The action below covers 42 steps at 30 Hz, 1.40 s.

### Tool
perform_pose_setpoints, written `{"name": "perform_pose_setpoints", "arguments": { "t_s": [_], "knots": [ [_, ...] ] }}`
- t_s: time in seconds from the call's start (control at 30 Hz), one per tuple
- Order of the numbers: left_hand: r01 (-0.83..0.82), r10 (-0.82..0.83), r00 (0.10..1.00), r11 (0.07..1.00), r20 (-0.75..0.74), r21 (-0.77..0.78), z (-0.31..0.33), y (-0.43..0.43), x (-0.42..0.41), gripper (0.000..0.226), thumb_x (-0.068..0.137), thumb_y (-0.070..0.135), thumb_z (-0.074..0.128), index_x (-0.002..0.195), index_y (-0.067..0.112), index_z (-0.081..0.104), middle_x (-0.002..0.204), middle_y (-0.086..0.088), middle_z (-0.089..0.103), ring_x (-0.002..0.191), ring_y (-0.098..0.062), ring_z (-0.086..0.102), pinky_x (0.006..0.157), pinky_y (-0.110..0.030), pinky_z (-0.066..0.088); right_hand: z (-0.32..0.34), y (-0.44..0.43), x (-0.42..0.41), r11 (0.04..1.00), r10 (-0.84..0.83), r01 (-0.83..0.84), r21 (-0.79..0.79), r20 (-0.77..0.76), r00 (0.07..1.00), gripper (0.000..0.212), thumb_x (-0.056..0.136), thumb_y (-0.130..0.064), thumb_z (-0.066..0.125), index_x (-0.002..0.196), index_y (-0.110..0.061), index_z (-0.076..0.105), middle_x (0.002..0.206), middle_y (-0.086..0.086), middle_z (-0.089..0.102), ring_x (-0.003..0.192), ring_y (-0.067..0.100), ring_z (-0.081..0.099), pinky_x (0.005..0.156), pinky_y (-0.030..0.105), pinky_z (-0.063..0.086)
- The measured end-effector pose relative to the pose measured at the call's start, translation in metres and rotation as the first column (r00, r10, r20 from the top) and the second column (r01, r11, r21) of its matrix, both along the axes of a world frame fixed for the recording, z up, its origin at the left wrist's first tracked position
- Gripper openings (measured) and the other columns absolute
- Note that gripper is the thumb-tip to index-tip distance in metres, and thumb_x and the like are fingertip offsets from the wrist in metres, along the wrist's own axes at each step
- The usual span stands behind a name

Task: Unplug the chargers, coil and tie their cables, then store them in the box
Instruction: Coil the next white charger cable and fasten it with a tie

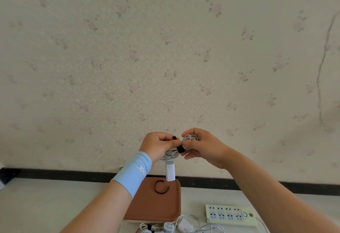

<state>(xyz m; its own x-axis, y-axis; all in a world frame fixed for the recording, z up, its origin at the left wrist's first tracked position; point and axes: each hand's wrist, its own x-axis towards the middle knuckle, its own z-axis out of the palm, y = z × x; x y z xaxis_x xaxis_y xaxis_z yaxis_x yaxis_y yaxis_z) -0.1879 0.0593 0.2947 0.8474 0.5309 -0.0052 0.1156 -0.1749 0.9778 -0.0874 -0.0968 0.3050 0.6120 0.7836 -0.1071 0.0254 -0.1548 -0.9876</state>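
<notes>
Raised in front of the wall, a coiled white cable (189, 138) is held between both hands. My left hand (158, 145) pinches the end of a black strap (180, 149) that wraps around the coil. My right hand (202, 145) grips the coil's right side. The white charger block (170, 173) hangs down from the coil. Below lies the brown box (156, 207), with a loose black strap (161, 186) curled inside it. A tied charger (150, 228) lies at the bottom edge, next to another white charger (184, 226) with loose cable.
A pale yellow power strip (230, 214) lies right of the box on the light table (46, 207). A floral wallpapered wall (165, 57) rises behind, with a dark band (64, 174) along its base. A blue wristband (134, 173) covers my left wrist.
</notes>
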Motion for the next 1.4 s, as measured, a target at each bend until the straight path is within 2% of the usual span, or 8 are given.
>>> {"name": "perform_pose_setpoints", "arguments": {
  "t_s": [0.17, 0.43, 0.53, 0.73, 1.03, 1.17, 1.27, 1.4],
  "knots": [
    [0.058, -0.057, 0.998, 0.998, 0.038, -0.03, -0.002, 0.0, 0.003, 0.005, 0.084, 0.016, 0.076, 0.087, 0.016, 0.08, 0.086, -0.001, 0.077, 0.085, -0.018, 0.073, 0.08, -0.028, 0.059, 0.004, -0.002, 0.001, 1.0, -0.018, 0.017, 0.007, 0.075, 0.997, 0.022, 0.096, -0.002, 0.063, 0.116, -0.008, 0.059, 0.107, 0.02, 0.068, 0.092, 0.036, 0.073, 0.082, 0.04, 0.062],
    [0.091, -0.098, 0.995, 0.974, -0.024, -0.209, -0.003, 0.005, 0.003, 0.026, 0.085, 0.018, 0.075, 0.11, 0.022, 0.069, 0.093, -0.008, 0.077, 0.09, -0.025, 0.073, 0.081, -0.035, 0.057, 0.003, -0.005, 0.0, 1.0, -0.009, 0.007, 0.011, 0.24, 0.971, 0.023, 0.093, 0.001, 0.065, 0.111, -0.013, 0.063, 0.103, 0.015, 0.069, 0.087, 0.026, 0.074, 0.081, 0.037, 0.063],
    [0.059, -0.062, 0.998, 0.991, -0.026, -0.121, -0.003, 0.005, 0.004, 0.018, 0.082, 0.019, 0.078, 0.099, 0.019, 0.071, 0.089, -0.004, 0.077, 0.088, -0.024, 0.073, 0.081, -0.035, 0.058, 0.002, -0.005, 0.0, 1.0, -0.016, 0.013, 0.014, 0.271, 0.962, 0.023, 0.092, 0.002, 0.066, 0.108, -0.015, 0.065, 0.102, 0.014, 0.067, 0.085, 0.024, 0.074, 0.081, 0.037, 0.062],
    [0.109, -0.099, 0.993, 0.971, -0.058, 0.214, 0.008, 0.005, -0.002, 0.01, 0.087, 0.031, 0.072, 0.086, 0.025, 0.081, 0.084, 0.012, 0.076, 0.083, -0.002, 0.07, 0.073, -0.013, 0.05, 0.006, -0.004, 0.001, 0.999, -0.029, 0.017, 0.049, 0.258, 0.966, 0.024, 0.091, 0.004, 0.066, 0.107, -0.014, 0.067, 0.099, 0.012, 0.067, 0.085, 0.024, 0.073, 0.082, 0.04, 0.062],
    [0.338, -0.232, 0.925, 0.866, -0.301, 0.37, 0.01, 0.013, -0.003, 0.02, 0.082, 0.037, 0.075, 0.099, 0.027, 0.079, 0.093, 0.012, 0.076, 0.091, -0.004, 0.069, 0.093, -0.029, 0.054, 0.001, 0.002, -0.003, 1.0, 0.015, -0.006, -0.028, 0.324, 0.946, 0.033, 0.092, -0.002, 0.068, 0.118, -0.021, 0.064, 0.096, 0.009, 0.072, 0.074, 0.018, 0.073, 0.077, 0.03, 0.061],
    [0.369, -0.262, 0.913, 0.856, -0.313, 0.361, 0.01, 0.012, 0.0, 0.021, 0.09, 0.033, 0.067, 0.102, 0.02, 0.078, 0.096, 0.005, 0.076, 0.095, -0.011, 0.069, 0.095, -0.034, 0.053, -0.003, 0.007, -0.004, 0.997, -0.073, 0.076, 0.0, 0.295, 0.953, 0.043, 0.09, -0.01, 0.073, 0.128, -0.025, 0.058, 0.102, 0.007, 0.07, 0.076, 0.023, 0.075, 0.077, 0.034, 0.063],
    [0.283, -0.22, 0.948, 0.914, -0.231, 0.29, 0.008, 0.011, 0.004, 0.02, 0.093, 0.031, 0.064, 0.102, 0.018, 0.076, 0.098, 0.002, 0.075, 0.096, -0.013, 0.069, 0.095, -0.033, 0.052, -0.004, 0.014, -0.001, 0.977, -0.208, 0.198, 0.082, 0.143, 0.968, 0.05, 0.087, -0.017, 0.078, 0.132, -0.017, 0.055, 0.106, 0.01, 0.071, 0.077, 0.023, 0.074, 0.08, 0.038, 0.062],
    [0.176, -0.171, 0.979, 0.983, -0.115, 0.044, 0.005, 0.01, 0.007, 0.022, 0.094, 0.032, 0.064, 0.105, 0.015, 0.074, 0.096, -0.001, 0.077, 0.094, -0.016, 0.071, 0.088, -0.033, 0.057, -0.005, 0.018, 0.002, 0.995, -0.099, 0.097, 0.033, 0.065, 0.993, 0.035, 0.089, -0.031, 0.075, 0.12, -0.015, 0.067, 0.105, 0.003, 0.076, 0.1, 0.019, 0.072, 0.094, 0.038, 0.056]
  ]
}}
